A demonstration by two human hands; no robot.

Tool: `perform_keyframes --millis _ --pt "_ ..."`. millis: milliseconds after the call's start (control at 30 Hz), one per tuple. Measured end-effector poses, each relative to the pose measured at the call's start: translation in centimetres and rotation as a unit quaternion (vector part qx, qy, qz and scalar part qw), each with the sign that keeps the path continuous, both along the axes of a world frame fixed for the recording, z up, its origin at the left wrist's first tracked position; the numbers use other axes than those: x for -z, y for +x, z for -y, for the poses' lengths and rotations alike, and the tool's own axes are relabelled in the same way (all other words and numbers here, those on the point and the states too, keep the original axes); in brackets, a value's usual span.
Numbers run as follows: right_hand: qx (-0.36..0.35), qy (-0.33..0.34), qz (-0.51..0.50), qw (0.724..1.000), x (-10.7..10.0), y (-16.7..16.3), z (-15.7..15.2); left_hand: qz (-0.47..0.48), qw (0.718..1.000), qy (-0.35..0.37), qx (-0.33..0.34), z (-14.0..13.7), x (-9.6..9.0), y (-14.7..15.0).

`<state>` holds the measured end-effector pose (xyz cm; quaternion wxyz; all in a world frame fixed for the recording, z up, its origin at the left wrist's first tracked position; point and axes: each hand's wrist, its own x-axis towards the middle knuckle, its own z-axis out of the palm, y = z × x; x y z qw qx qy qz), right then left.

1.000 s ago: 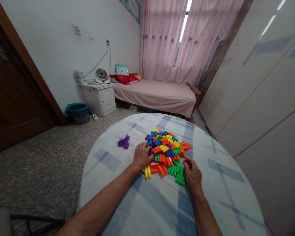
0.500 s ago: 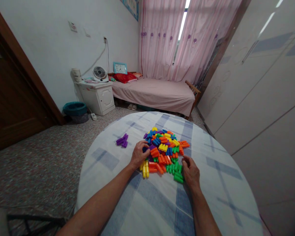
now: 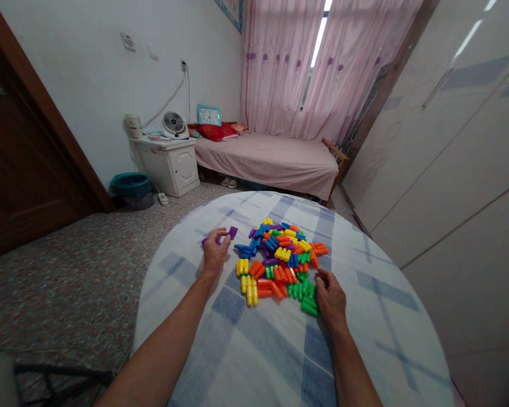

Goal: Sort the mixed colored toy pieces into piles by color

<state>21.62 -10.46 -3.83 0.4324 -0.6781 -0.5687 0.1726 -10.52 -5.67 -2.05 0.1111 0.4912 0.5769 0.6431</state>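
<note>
My left hand [image 3: 215, 251] has thumb and fingers pinched on a purple plastic block [image 3: 233, 232] on the left side of the table. Other purple blocks [image 3: 204, 241] lie behind that hand, mostly hidden by it. My right hand [image 3: 331, 297] rests at the right edge of the block pile with loosely bent fingers and nothing visible in them. Beside it lie green blocks [image 3: 309, 306]. The pile also holds orange blocks [image 3: 275, 289], yellow blocks [image 3: 249, 289], and blue blocks [image 3: 250, 247] on its left side.
A round table with a white and blue checked cloth [image 3: 263, 350] carries the blocks. Beyond it stand a bed [image 3: 271, 155], a white cabinet [image 3: 173, 167] with a fan [image 3: 175, 123], and a bin [image 3: 131, 186]. A wardrobe [image 3: 449, 169] lines the right side.
My left hand has moved left from the pile to the purple blocks, bringing a purple block along. Blue and yellow blocks it covered now show. My right hand has stayed in place.
</note>
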Motion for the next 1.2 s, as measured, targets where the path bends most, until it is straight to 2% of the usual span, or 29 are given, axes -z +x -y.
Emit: perform_keyframes --millis 100,200,333,400,500,600,700,767,867,1033,1200 --pt "0.004 -0.003 -0.003 1.000 -0.5 -0.2 0.2 -0.100 0.988 0.022 -0.112 0.2 -0.2 -2.1" --pt "0.004 -0.005 -0.002 1.000 -0.7 -0.3 0.4 -0.164 0.971 -0.026 -0.173 0.4 0.2 -3.5" --pt "0.003 -0.004 0.010 1.000 -0.5 -0.2 0.4 -0.180 0.960 -0.105 -0.186 0.6 1.1 -3.7" --pt "0.002 -0.003 0.011 1.000 -0.5 -0.2 0.4 -0.196 0.958 -0.099 -0.185 0.6 1.1 -3.4" --pt "0.001 0.001 0.010 1.000 -0.4 -0.2 0.3 -0.246 0.952 -0.049 -0.177 0.8 0.5 -2.5" --pt "0.004 0.002 0.008 1.000 -0.4 -0.2 0.3 -0.290 0.947 -0.002 -0.140 1.2 -0.1 -0.9" --pt "-0.001 0.007 0.003 1.000 -0.3 -0.1 0.3 -0.333 0.942 0.019 -0.040 1.4 0.0 0.8" --pt "-0.002 0.010 0.002 1.000 -0.2 -0.1 0.2 -0.346 0.938 0.008 0.027 1.4 0.5 1.6" --pt "0.003 0.007 0.002 1.000 -0.2 -0.1 0.2 -0.325 0.941 -0.032 0.086 1.2 1.4 2.0" --pt "0.006 0.001 0.004 1.000 -0.4 -0.2 0.3 -0.263 0.954 -0.085 0.116 0.9 2.3 1.4" --pt "0.002 0.004 -0.001 1.000 -0.4 -0.2 0.3 -0.248 0.952 -0.117 0.135 1.0 2.3 1.3"
